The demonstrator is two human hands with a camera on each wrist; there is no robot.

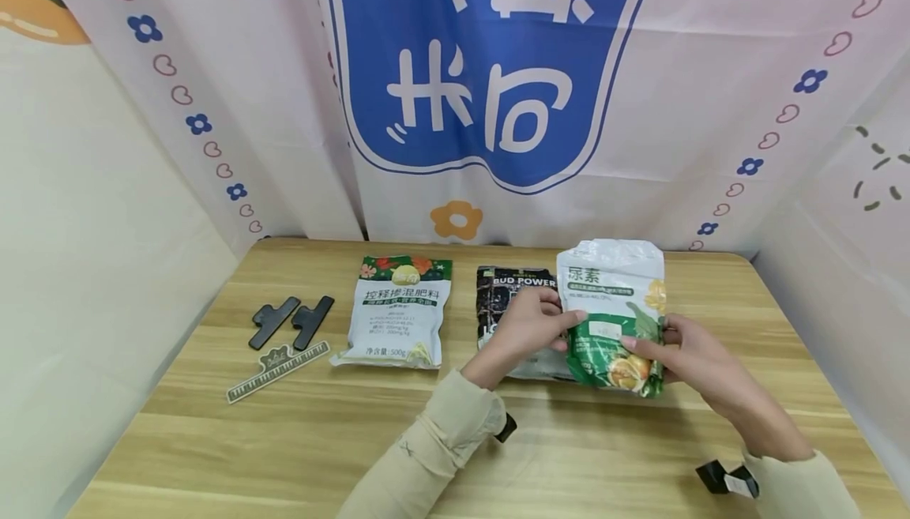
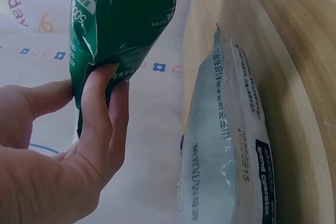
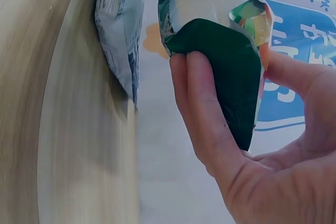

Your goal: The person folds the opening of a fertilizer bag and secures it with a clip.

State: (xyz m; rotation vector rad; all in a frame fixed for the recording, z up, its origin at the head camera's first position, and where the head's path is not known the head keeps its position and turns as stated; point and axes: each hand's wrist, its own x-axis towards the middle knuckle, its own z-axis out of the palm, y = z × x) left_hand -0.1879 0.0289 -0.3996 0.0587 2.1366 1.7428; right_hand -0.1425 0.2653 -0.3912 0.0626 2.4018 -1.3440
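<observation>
Both hands hold a green and white fertilizer bag [image 1: 613,270] off the table, one at each side edge. My left hand [image 1: 532,323] pinches its left edge, thumb in front and fingers behind, as the left wrist view shows. At the right edge my right hand [image 1: 700,357] grips it the same way, its fingers [image 3: 202,95] pressed against the green back. The lower end of the bag is folded and creased in the wrist views. Below and behind it lies a black and silver bag [image 1: 506,286] marked BUD POWER, partly hidden by the left hand and the held bag.
To the left a white and green fertilizer bag [image 1: 398,321] lies flat on the wooden table [image 1: 540,456]. Farther left are two black clips [image 1: 276,321] and a long clip with a patterned strip [image 1: 279,370]. A printed curtain [image 1: 284,108] hangs behind the table's back edge.
</observation>
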